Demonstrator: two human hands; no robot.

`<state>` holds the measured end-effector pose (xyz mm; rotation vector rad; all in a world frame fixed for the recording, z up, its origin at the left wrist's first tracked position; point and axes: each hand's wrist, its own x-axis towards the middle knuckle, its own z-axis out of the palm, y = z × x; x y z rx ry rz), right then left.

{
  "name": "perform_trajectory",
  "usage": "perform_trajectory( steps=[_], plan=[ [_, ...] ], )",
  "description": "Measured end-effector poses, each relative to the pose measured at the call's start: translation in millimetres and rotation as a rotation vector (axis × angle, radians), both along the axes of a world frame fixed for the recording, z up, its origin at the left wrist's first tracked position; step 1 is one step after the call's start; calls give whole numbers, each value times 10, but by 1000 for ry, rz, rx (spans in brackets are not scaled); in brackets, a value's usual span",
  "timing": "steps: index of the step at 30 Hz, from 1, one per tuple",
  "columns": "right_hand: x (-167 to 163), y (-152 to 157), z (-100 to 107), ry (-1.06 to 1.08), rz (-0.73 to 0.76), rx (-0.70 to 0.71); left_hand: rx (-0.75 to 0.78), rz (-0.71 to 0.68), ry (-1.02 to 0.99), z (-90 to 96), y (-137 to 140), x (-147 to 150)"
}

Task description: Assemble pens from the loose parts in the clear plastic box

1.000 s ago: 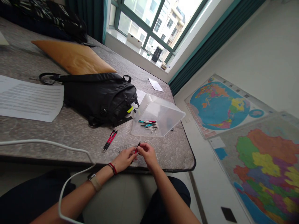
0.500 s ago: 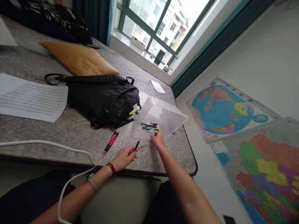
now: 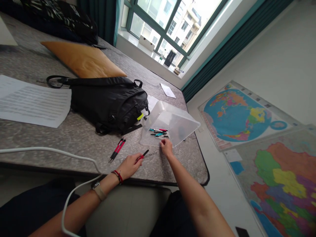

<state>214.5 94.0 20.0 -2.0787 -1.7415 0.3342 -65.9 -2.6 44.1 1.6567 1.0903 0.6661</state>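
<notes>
My left hand (image 3: pixel 132 165) is closed round a red and black pen (image 3: pixel 143 155), whose black end points up and right. On the tabletop to its left, two more red and black pens (image 3: pixel 118 150) lie side by side. A clear plastic box (image 3: pixel 180 126) rests on its side, its mouth towards me. Several pens (image 3: pixel 159 133) in black, teal, white and red are heaped inside. At the box's near rim my right hand (image 3: pixel 166 146) has its fingers pinched together, seemingly on the rim; its fingertips are partly hidden.
A black backpack (image 3: pixel 111 105) lies left of the box, with an orange-brown envelope (image 3: pixel 86 61) behind it. Printed paper (image 3: pixel 34 102) is at the left. A white cable (image 3: pixel 74 156) crosses the table's front edge (image 3: pixel 172 183). A small white sheet (image 3: pixel 168 90) lies farther back.
My left hand has shifted slightly left and turned its pen to a flatter slant, pointing more to the right. My right hand stays at the box's rim.
</notes>
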Motion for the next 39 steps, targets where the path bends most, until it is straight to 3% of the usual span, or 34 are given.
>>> perform_trajectory(
  steps=[8, 13, 16, 21, 30, 39],
  plan=[
    [71, 3, 78, 79, 55, -18, 89, -10, 94, -28, -2, -8],
    [-79, -119, 146, 82, 76, 2, 105, -35, 121, -55, 11, -27],
    [-273, -331, 248, 171, 199, -11, 114, -48, 125, -65, 29, -41],
    [-523, -700, 495, 369, 431, -149, 49, -45, 139, -42, 42, -50],
    [-468, -715, 690, 593, 356, -204, 21, -56, 133, 0, 18, -54],
    [-514, -745, 809, 508, 404, -232, 28, -56, 105, -5, 9, -60]
  ],
)
